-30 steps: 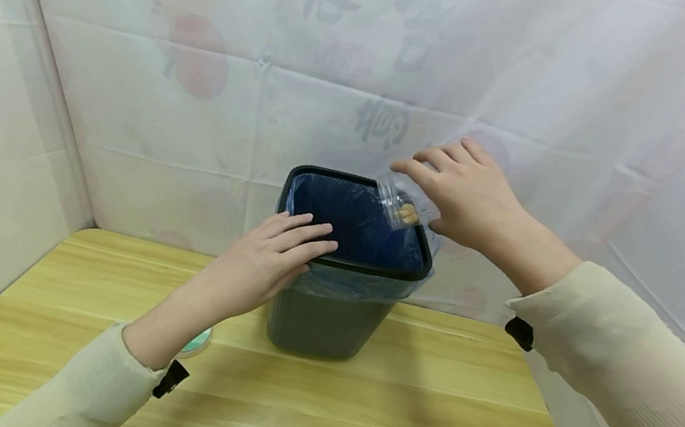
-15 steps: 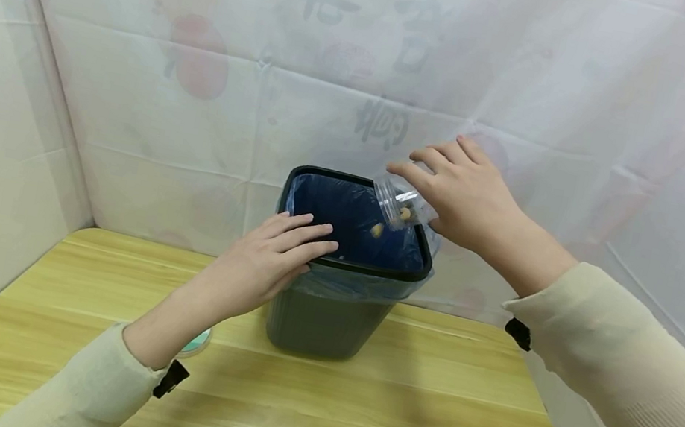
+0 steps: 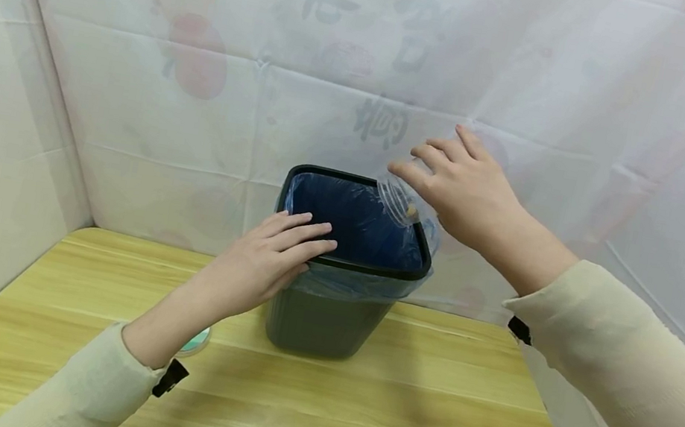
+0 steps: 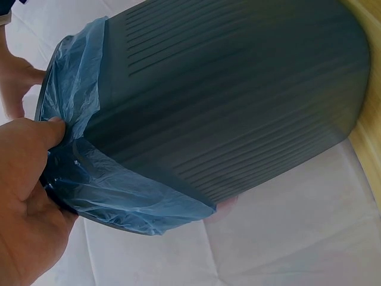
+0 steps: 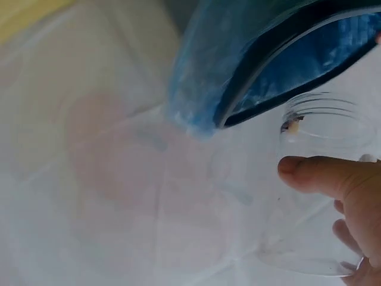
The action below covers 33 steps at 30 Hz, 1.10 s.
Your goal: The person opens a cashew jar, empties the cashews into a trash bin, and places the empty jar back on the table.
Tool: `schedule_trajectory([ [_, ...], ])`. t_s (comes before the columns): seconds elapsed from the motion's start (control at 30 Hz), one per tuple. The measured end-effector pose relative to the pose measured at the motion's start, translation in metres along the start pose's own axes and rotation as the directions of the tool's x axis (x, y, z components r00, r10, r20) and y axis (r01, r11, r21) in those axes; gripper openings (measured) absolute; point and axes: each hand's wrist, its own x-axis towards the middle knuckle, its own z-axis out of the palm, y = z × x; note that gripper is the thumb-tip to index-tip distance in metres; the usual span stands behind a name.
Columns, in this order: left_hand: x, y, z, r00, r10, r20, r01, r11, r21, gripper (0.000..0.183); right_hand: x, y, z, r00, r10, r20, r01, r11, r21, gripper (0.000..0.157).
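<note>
My right hand [image 3: 471, 193] grips a clear plastic jar [image 3: 397, 200], tilted with its mouth over the right rim of a dark trash can [image 3: 324, 325]. In the right wrist view, my thumb [image 5: 315, 174] presses the jar's side, and a small brownish morsel [image 5: 293, 125] sits just inside the threaded neck. A blue bag [image 4: 77, 77] lines the can and folds over its rim. My left hand [image 3: 260, 256] holds the near left rim, thumb [image 4: 50, 132] outside on the bag and fingers reaching over the edge. The bottom of the can is hidden.
A round lid [image 3: 197, 342], pale green and clear-edged, lies partly behind my left wrist on the wooden table [image 3: 452, 413]. White printed cloth [image 3: 250, 115] hangs close behind the can and along both sides.
Tan pieces slid out of the jar, one seen falling into the can half a second ago; only a small bit shows near the mouth now. My left hand has stayed put.
</note>
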Motion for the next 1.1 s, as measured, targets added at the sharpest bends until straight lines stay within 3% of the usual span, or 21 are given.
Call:
schedule_trajectory([
  [0.57, 0.001, 0.000, 0.001, 1.000, 0.001, 0.001, -0.001, 1.000, -0.001, 0.049, -0.006, 0.002, 0.003, 1.000, 0.026, 0.008, -0.026, 0.999, 0.043, 0.097],
  [1.1, 0.002, -0.001, 0.002, 1.000, 0.005, -0.008, -0.005, 1.000, -0.005, 0.047, -0.035, 0.012, 0.017, 0.987, 0.149, -0.068, -0.127, 0.958, 0.256, 0.098],
])
